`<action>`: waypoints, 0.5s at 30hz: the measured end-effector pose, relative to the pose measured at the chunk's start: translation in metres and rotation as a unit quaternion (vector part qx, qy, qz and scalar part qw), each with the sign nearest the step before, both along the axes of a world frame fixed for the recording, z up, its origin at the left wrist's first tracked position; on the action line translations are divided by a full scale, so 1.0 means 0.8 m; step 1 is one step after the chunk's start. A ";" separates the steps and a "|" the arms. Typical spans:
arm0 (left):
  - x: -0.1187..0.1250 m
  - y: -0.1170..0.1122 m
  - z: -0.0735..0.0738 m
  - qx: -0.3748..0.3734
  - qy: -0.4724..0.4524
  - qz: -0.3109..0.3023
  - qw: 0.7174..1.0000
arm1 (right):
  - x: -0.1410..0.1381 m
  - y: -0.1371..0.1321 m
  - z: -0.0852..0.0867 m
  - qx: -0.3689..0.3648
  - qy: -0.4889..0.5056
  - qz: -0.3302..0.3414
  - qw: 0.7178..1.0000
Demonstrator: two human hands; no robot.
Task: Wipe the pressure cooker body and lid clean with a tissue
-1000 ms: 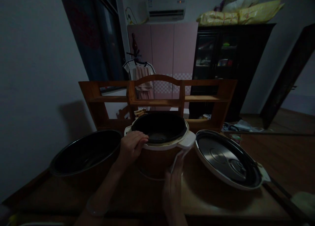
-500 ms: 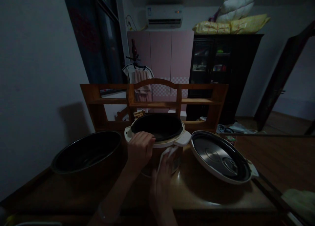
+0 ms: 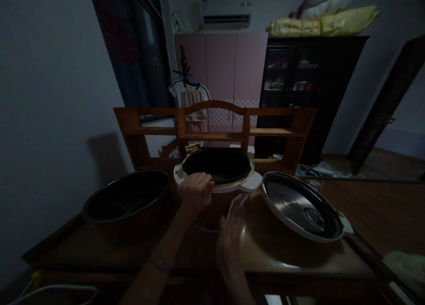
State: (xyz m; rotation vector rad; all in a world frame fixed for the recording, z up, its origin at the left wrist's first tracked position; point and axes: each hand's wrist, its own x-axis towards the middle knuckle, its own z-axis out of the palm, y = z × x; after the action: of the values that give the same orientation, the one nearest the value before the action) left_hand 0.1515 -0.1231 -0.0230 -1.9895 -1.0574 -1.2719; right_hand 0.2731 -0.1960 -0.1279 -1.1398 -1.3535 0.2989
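A rice cooker body (image 3: 219, 207) with a white rim and a dark interior stands in the middle of the wooden table. My left hand (image 3: 196, 192) is closed over its near rim, fingers hooked over the edge. Against the cooker's outer front right side, my right hand (image 3: 232, 234) presses a thin white cloth (image 3: 239, 202); motion and dim light blur its fingers. To the left sits a wide dark pot (image 3: 128, 196). The cooker's lid (image 3: 299, 207) lies at the right with its metal inner side facing up.
A wooden shelf rack (image 3: 212, 139) rises at the table's (image 3: 275, 260) back edge. Behind it stand a pink wardrobe (image 3: 221, 66) and a dark cabinet (image 3: 308, 97). A wall (image 3: 59, 97) borders the left side. Pale green fabric (image 3: 407, 269) lies at the lower right.
My right hand and the cloth have shifted slightly right along the cooker's side. The left hand keeps its hold on the rim. The whole view has shifted slightly.
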 end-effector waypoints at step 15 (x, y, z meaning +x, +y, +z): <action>-0.038 0.004 0.005 -0.029 -0.014 -0.033 0.999 | -0.007 0.003 -0.009 0.029 0.021 -0.003 0.999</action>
State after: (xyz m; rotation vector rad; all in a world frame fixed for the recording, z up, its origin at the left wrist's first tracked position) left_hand 0.1214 -0.1200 -0.0188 -2.0713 -1.0611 -1.3206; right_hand 0.2676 -0.1939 -0.1355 -1.0844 -1.3129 0.2764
